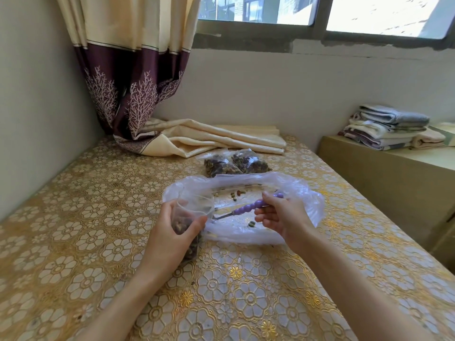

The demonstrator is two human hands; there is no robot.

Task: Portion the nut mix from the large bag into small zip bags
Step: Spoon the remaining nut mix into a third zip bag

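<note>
Head view shows the one relation that matters: the small clear zip bag (189,217), partly filled with dark nut mix, stands upright at the left edge of the large crumpled clear plastic bag (246,207), with its mouth open and facing up and slightly right. The left hand (172,232) grasps this small bag around its body, fingers and thumb curled round it, its lower end down at the gold floral tablecloth (86,217). The right hand (280,215) pinches the far end of a purple beaded-handled metal spoon (248,207). The spoon's long axis runs from upper right at the hand down to lower left, and its metal tip lies just beside the small bag's mouth, touching or nearly so; I cannot tell which. The large bag lies flat and open between and beyond the hands, nearly emptied, with only a few loose nuts (237,194) scattered inside, nearer the right hand. My reading is that the next scoop must sweep rightward and away for those stragglers, then return left to the mouth. Two filled clear zip bags (234,163) lie side by side farther back, near a folded cream cloth (216,139).
</note>
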